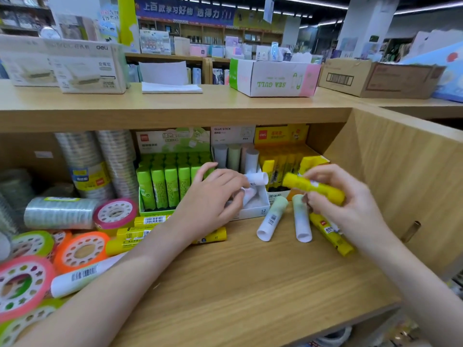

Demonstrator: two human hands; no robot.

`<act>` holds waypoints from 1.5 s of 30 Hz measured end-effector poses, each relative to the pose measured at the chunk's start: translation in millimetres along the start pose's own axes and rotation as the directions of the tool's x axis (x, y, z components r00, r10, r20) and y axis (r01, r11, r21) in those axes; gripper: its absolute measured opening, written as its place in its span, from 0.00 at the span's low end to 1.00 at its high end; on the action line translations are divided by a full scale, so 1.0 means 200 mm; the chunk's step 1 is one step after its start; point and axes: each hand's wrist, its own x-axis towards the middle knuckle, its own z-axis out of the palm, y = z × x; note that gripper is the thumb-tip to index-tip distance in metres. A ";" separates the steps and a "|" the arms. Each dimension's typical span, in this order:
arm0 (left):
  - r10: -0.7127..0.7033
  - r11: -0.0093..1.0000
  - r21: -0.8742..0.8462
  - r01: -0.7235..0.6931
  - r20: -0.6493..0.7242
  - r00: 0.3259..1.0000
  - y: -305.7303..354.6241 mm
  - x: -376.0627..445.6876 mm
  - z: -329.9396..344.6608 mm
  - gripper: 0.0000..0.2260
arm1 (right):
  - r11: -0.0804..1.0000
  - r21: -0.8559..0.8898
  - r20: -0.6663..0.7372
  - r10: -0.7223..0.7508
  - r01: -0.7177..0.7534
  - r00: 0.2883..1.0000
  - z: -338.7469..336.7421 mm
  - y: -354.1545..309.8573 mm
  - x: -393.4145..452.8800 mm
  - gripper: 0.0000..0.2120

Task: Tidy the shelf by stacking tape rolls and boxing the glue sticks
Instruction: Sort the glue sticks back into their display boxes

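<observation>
A: Head view: the person's left hand (213, 196) pinches a white glue stick (255, 181) over the white box (258, 209), grip closed round it. The right hand (338, 196) has its grip closed round a yellow glue stick (313, 187), just at three o'clock of that box.

B: And the yellow box (314, 164)?

A: At twelve o'clock of the right hand, sticks already standing inside.

B: The risk?

A: Probably knocking the two pale sticks (273, 219) lying on the shelf (250, 284) beneath that hand; they could roll toward the front edge at six o'clock.

B: The tape rolls (80, 251)?

A: Loose at nine o'clock, unstacked; the left forearm passes near and might nudge them.
</observation>
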 end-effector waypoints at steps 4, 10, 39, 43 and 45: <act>0.001 1.000 -0.002 -0.001 -0.001 1.000 0.00 0.00 0.00 0.12 | 0.911 -0.412 -0.133 -0.060 0.000 0.989 -0.01 0.03 0.18 0.08; -0.001 1.000 0.003 0.001 0.021 1.000 0.00 0.00 0.00 0.13 | 0.865 -0.481 -0.035 0.145 -0.144 0.989 0.10 0.12 0.34 0.18; -0.013 1.000 0.012 0.012 0.031 0.999 -0.01 -0.01 0.01 0.14 | 0.433 -0.898 0.272 0.416 0.074 0.868 -0.08 -0.02 0.00 0.23; -0.005 1.000 0.005 0.005 0.010 1.000 0.00 -0.01 0.00 0.14 | 0.420 -0.895 0.325 0.386 0.150 0.863 -0.04 0.00 -0.06 0.25; -0.009 1.000 -0.004 0.009 -0.001 1.000 0.00 -0.01 0.00 0.14 | 0.502 -0.862 0.283 0.372 0.065 0.884 -0.05 0.00 -0.07 0.24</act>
